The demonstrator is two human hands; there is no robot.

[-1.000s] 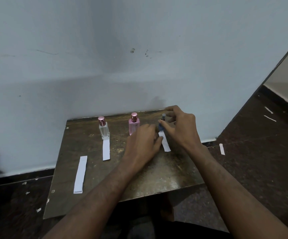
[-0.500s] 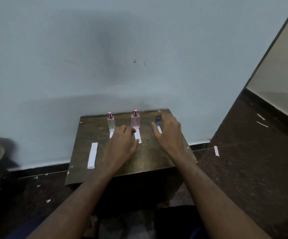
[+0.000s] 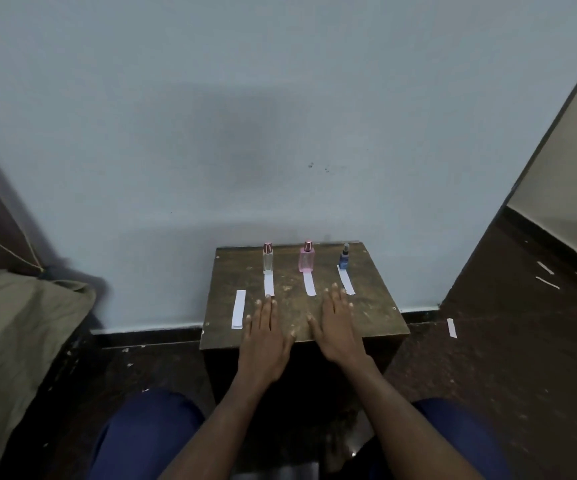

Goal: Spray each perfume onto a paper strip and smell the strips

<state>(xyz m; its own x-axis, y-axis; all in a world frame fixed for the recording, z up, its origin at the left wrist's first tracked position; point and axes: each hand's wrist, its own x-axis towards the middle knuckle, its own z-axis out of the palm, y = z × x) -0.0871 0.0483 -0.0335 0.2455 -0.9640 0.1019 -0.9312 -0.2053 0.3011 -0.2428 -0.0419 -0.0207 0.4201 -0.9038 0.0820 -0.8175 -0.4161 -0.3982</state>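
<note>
We see a small dark wooden table (image 3: 370, 306) pushed against a pale wall (image 3: 280, 116), its far edge touching the wall and its near edge facing the person's knees. Along the far edge three perfume bottles stand upright in a row: a clear bottle (image 3: 268, 259) on the left, a pink bottle (image 3: 307, 259) in the middle, and a small blue bottle (image 3: 344, 258) on the right, well apart from one another. A white paper strip lies flat in front of each — the left strip (image 3: 268, 284), the middle strip (image 3: 309, 283), and the right strip (image 3: 346, 281), which is angled slightly and touches the blue bottle's base. A fourth, spare strip (image 3: 239, 309) lies alone near the table's left edge.

The left hand (image 3: 266, 336) and the right hand (image 3: 337, 327) both lie palm down with fingers straight and spread, holding nothing. They rest at the near edge, the wrists hanging past it. The left fingertips come just short of the left strip; the right fingertips lie between the middle and right strips, close to both.

Bare tabletop shows between the hands and right of the right hand — the widest free area. On the dark floor (image 3: 505, 375), a stray strip (image 3: 452, 328) lies right of the table, and an olive cloth (image 3: 13, 334) sits far left.
</note>
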